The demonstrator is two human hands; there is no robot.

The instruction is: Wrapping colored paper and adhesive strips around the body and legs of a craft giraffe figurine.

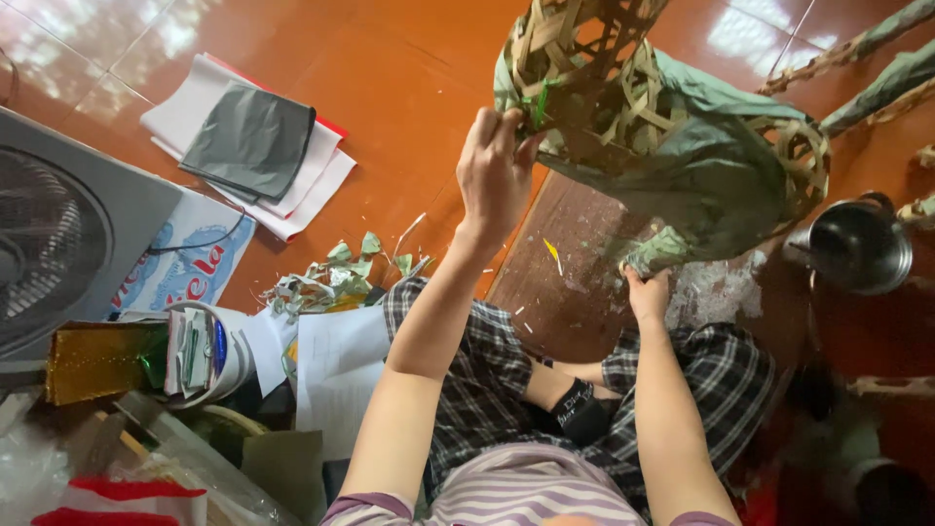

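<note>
Both hands' grip clamps the woven bamboo frame [662, 127], its long axis slanting upper-left to lower-right.

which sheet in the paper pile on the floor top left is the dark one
The grey sheet lying on top of the pile; the sheets under it are white, with a red edge showing.

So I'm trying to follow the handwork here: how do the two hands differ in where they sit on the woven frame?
The left hand is raised high, fingers pinching at the bare bamboo lattice of the woven frame beside a green strip. The right hand sits lower, gripping the frame's bottom edge where grey-green paper covers it. The left arm stretches further out; the right stays nearer the lap. Both touch the same frame.
</note>
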